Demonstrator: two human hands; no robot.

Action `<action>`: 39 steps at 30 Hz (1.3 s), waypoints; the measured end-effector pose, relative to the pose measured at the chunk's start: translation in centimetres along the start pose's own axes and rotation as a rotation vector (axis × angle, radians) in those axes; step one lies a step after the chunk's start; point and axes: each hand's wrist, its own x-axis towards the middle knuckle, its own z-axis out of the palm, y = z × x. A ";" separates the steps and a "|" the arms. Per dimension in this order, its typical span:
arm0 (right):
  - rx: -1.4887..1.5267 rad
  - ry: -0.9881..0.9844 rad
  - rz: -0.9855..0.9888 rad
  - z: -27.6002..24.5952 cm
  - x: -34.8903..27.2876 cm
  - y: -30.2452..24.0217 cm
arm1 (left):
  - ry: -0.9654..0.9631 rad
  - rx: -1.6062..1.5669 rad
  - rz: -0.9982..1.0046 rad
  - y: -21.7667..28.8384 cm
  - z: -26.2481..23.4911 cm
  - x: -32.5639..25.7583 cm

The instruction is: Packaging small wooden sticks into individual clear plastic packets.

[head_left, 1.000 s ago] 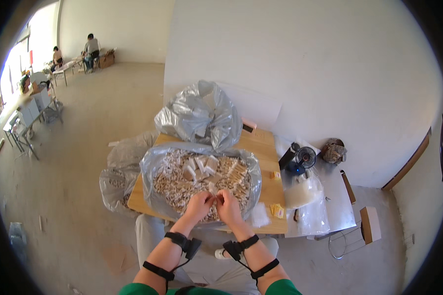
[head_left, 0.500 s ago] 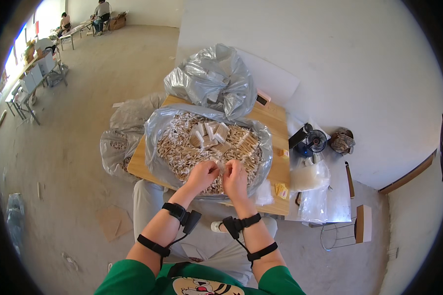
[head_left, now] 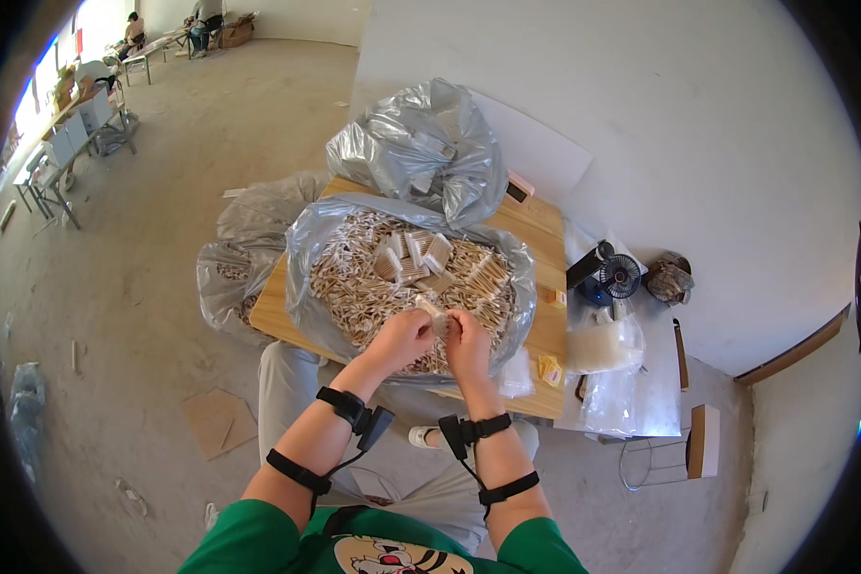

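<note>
My left hand (head_left: 399, 337) and my right hand (head_left: 467, 341) meet over the near edge of a big open plastic bag (head_left: 306, 251) heaped with small pale wooden sticks (head_left: 354, 287). Together they pinch a small clear packet of sticks (head_left: 434, 314) between their fingertips. Several filled packets (head_left: 413, 256) lie on top of the heap further back. The bag rests on a wooden table (head_left: 545, 335). Black straps ring both my forearms.
A crumpled silver bag (head_left: 421, 153) stands at the table's far end, more bags (head_left: 230, 277) lie on the floor to the left. A small black fan (head_left: 620, 275) and clear plastic bags (head_left: 603, 346) sit on the right. People sit at tables (head_left: 77, 105) far off.
The view has tipped lower and closer to the table. My hands stay together over the bag's near edge, still working the small packet.
</note>
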 end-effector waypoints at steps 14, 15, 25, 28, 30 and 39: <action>0.292 0.057 0.164 1.6 0.5 2.8 | 0.155 -0.002 -0.249 -1.1 -1.1 1.2; 0.273 0.025 0.098 1.3 1.1 1.5 | 0.154 -0.005 -0.257 -1.2 -1.0 1.4; 0.276 -0.072 0.218 2.1 2.2 1.7 | 0.187 0.012 -0.033 -2.3 0.3 2.3; 0.271 -0.081 0.217 2.3 2.4 1.4 | 0.261 0.025 -0.021 -2.8 0.5 2.5; 0.601 0.034 0.194 2.4 2.5 1.2 | 0.314 0.063 0.000 -3.1 0.5 2.5; 0.870 -0.070 0.780 3.0 0.4 3.0 | 0.354 -0.566 -0.341 -3.2 1.5 1.8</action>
